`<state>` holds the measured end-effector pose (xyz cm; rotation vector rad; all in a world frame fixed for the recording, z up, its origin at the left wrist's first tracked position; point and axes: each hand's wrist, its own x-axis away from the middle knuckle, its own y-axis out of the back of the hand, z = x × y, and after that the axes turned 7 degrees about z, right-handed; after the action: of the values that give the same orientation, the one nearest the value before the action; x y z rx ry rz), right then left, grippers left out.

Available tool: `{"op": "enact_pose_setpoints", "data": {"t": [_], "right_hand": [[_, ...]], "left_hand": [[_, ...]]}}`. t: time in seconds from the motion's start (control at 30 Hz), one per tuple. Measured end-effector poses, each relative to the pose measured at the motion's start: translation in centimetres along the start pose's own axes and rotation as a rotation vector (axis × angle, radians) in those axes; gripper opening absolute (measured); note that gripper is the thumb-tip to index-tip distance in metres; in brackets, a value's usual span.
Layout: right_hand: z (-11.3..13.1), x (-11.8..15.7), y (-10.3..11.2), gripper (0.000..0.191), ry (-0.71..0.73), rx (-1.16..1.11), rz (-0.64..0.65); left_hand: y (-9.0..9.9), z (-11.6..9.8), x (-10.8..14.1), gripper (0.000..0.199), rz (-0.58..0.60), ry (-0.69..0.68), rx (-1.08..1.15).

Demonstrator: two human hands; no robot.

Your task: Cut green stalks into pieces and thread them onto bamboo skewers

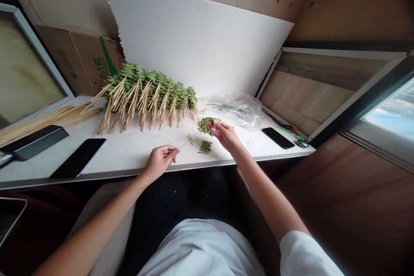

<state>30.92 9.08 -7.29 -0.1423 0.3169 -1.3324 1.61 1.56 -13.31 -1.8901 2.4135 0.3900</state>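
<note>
Pinched in my left hand (162,159) is one end of a thin bamboo skewer (184,144), which slants up to the right over the white table. A few short green bean pieces (190,139) sit crosswise along the skewer. My right hand (224,133) is closed at the skewer's far end, fingertips together; what lies between them is too small to make out. Just beside those fingertips is a loose heap of cut green beans (207,124). Below the heap, a short row of green bean pieces (205,147) lies side by side on the table.
A large stack of bean skewers (152,90) fills the back left, sticks pointing forward. Bare bamboo skewers (74,116) lie at left, near a black phone (78,158) and dark stand (40,141). A plastic bag (246,110) and another phone (278,138) are right. White foam board (200,34) stands behind.
</note>
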Motion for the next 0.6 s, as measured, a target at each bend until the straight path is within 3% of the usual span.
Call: {"op": "enact_pose_setpoints", "data": {"t": [0.6], "right_hand": [[0.63, 0.42, -0.82, 0.039, 0.028, 0.009, 0.028]], "left_hand": [[-0.10, -0.47, 0.20, 0.043, -0.016, -0.026, -0.056]]}}
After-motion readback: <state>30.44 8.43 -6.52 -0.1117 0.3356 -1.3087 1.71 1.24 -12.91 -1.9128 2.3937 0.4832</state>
